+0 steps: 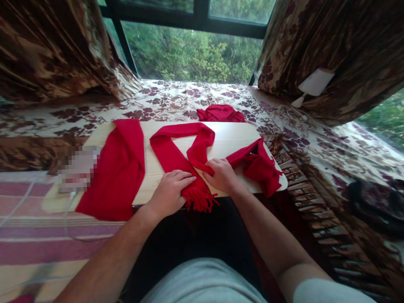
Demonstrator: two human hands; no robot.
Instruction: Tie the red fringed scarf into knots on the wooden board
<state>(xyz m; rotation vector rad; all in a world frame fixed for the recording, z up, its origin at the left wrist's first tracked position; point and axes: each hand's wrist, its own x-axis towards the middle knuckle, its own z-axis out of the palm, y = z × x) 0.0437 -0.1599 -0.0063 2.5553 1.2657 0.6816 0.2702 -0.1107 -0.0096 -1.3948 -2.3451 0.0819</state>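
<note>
A red scarf (pixel 174 154) lies looped on a pale wooden board (pixel 234 128), one strip crossing near the front edge. Its fringe (pixel 200 196) hangs over that edge between my hands. My left hand (pixel 173 191) is closed on the scarf just beside the fringe, fingers bent over the cloth. With thumb and fingers pinched together, my right hand (pixel 222 174) grips a narrow gathered part of the scarf. From there the cloth runs right to a crumpled fringed end (pixel 264 169). Under-hand parts of the scarf are hidden.
A wide folded red cloth (pixel 115 172) covers the board's left part, beside a blurred-out object with a cable (pixel 71 200). Another red bundle (pixel 220 113) lies behind the board on the floral cover (pixel 173 97). A small white lamp (pixel 315 82) and a dark bag (pixel 379 205) are at right.
</note>
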